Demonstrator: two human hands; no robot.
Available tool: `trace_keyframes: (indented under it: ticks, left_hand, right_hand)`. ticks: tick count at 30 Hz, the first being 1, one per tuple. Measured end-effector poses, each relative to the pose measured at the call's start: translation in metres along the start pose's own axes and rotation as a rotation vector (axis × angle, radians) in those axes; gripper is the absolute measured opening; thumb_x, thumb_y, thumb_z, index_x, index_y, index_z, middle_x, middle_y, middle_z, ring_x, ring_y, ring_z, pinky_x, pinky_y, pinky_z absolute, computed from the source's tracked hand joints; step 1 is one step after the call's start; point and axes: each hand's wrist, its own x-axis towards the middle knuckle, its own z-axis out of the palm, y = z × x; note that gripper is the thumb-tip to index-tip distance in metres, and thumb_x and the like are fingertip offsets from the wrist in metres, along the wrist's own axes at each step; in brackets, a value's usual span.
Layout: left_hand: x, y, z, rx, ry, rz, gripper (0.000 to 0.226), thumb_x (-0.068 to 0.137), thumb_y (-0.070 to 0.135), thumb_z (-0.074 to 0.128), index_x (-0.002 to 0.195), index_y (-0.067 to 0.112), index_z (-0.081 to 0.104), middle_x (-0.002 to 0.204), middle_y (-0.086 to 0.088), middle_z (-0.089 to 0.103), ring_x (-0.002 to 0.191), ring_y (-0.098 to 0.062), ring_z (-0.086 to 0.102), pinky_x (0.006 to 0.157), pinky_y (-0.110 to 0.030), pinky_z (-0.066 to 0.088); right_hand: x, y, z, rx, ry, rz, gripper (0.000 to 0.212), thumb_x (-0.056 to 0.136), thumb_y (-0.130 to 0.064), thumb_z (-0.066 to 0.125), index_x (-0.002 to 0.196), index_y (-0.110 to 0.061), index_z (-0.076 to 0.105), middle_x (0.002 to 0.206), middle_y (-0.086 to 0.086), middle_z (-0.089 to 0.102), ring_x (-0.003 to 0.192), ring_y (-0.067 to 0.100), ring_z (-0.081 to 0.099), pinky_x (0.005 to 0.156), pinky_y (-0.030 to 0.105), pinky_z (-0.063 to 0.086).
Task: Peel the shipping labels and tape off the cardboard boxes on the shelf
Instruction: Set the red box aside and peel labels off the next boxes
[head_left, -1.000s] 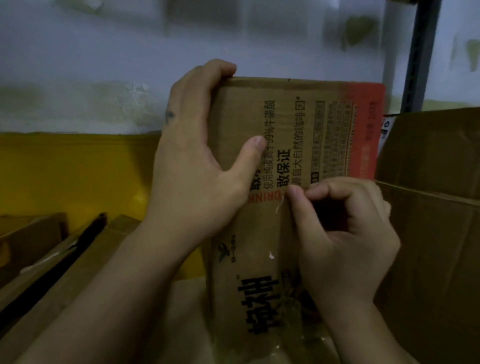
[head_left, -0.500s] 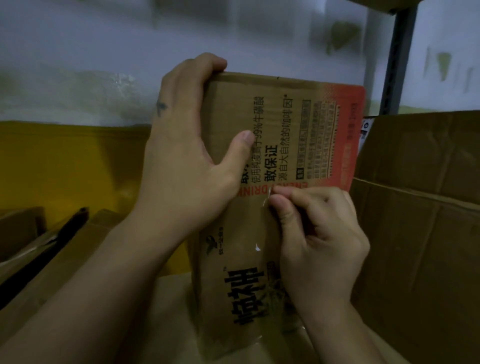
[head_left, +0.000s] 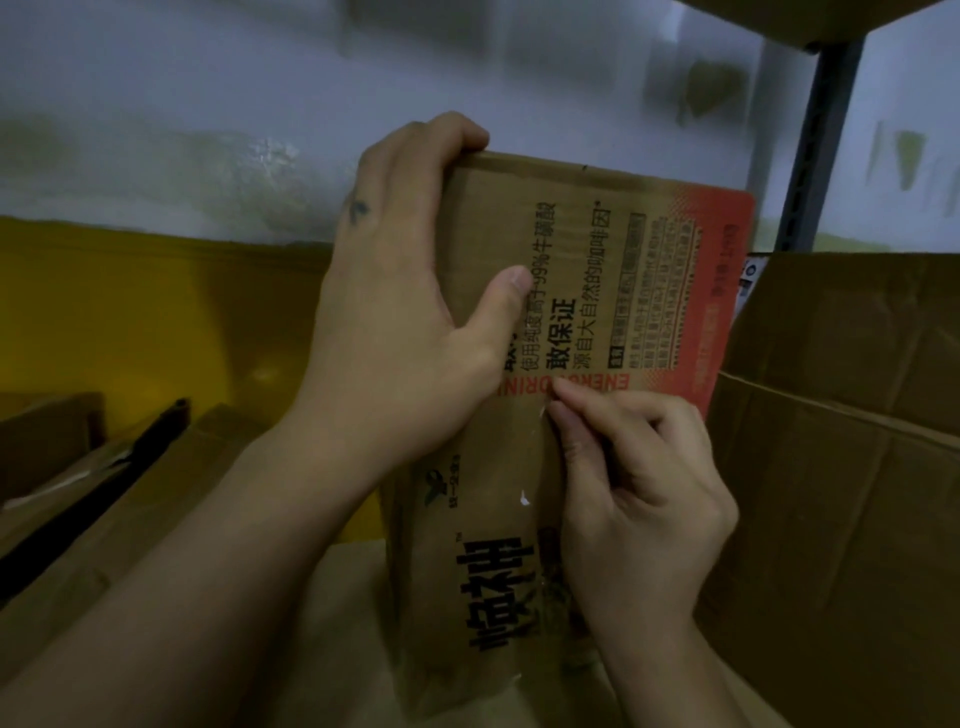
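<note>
A flattened brown cardboard box (head_left: 587, 249) with black characters and a red printed end stands upright in the middle. My left hand (head_left: 400, 312) grips its upper left edge, fingers over the top and thumb pressed on the front face. A strip of clear tape (head_left: 530, 467) runs down the box's centre, hard to see apart from a few glints. My right hand (head_left: 639, 483) has its fingers curled, thumb and forefinger pinching the tape's lifted edge at the middle of the box.
A large open cardboard box (head_left: 852, 415) stands close on the right. Flattened cardboard (head_left: 104, 509) and a black bar (head_left: 98, 483) lie at the lower left. A dark shelf post (head_left: 821, 140) rises at the upper right. A white and yellow wall (head_left: 156, 286) is behind.
The box and both hands sit slightly further left in the view. My right hand's pinch on the tape edge stays at the same spot on the box.
</note>
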Motion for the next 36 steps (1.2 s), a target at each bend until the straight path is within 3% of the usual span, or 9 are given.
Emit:
trace_keyframes:
  ticks: [9,16,22,28,33,36]
  left_hand:
    - [0.001,-0.001,-0.001,-0.023,-0.005,-0.003,0.058,0.085,0.030,0.066,0.136,0.014,0.044,0.130,0.002,0.041,0.118,-0.011,0.044,0.100,-0.034,0.043]
    - [0.000,0.000,0.000,-0.012,0.002,-0.006,0.058,0.084,0.029,0.067,0.135,0.013,0.044,0.130,0.002,0.041,0.118,-0.012,0.045,0.101,-0.033,0.042]
    - [0.001,0.000,-0.001,-0.009,-0.012,-0.003,0.058,0.085,0.030,0.066,0.136,0.013,0.044,0.128,0.004,0.039,0.117,-0.008,0.043,0.101,-0.028,0.041]
    - [0.001,-0.001,-0.002,0.003,-0.016,0.002,0.058,0.085,0.032,0.066,0.136,0.014,0.043,0.128,0.007,0.038,0.119,-0.008,0.043,0.102,-0.033,0.042]
    - [0.001,-0.001,-0.001,-0.008,-0.016,0.005,0.057,0.084,0.030,0.067,0.134,0.013,0.044,0.127,0.004,0.041,0.120,-0.012,0.045,0.103,-0.038,0.042]
    - [0.001,-0.001,-0.001,-0.016,-0.011,0.002,0.058,0.084,0.030,0.067,0.135,0.013,0.044,0.130,0.001,0.042,0.121,-0.013,0.045,0.103,-0.037,0.041]
  right_hand:
    - [-0.001,0.000,0.000,-0.001,-0.019,0.001,0.011,0.087,-0.007,0.069,0.096,-0.008,0.075,0.085,-0.004,0.058,0.078,0.015,0.060,0.074,0.021,0.048]
    - [-0.003,0.001,0.002,0.006,-0.030,0.005,0.014,0.091,-0.012,0.063,0.099,-0.006,0.073,0.088,-0.005,0.056,0.080,0.015,0.058,0.070,0.040,0.051]
    - [-0.011,-0.002,0.006,-0.027,-0.090,0.018,0.010,0.090,-0.013,0.061,0.093,-0.012,0.070,0.089,-0.009,0.055,0.086,0.005,0.050,0.077,0.032,0.041]
    - [-0.013,-0.006,0.008,-0.028,-0.081,0.106,0.028,0.094,-0.021,0.051,0.118,-0.021,0.063,0.096,-0.011,0.056,0.091,0.002,0.051,0.084,0.028,0.040]
    - [-0.013,-0.005,0.007,0.003,-0.045,0.077,0.020,0.090,-0.015,0.052,0.098,-0.014,0.071,0.092,-0.007,0.060,0.088,0.006,0.056,0.078,0.035,0.045]
    - [-0.014,-0.004,0.007,0.013,-0.030,0.058,0.019,0.091,-0.013,0.054,0.098,-0.013,0.072,0.091,-0.009,0.059,0.086,0.009,0.057,0.076,0.037,0.046]
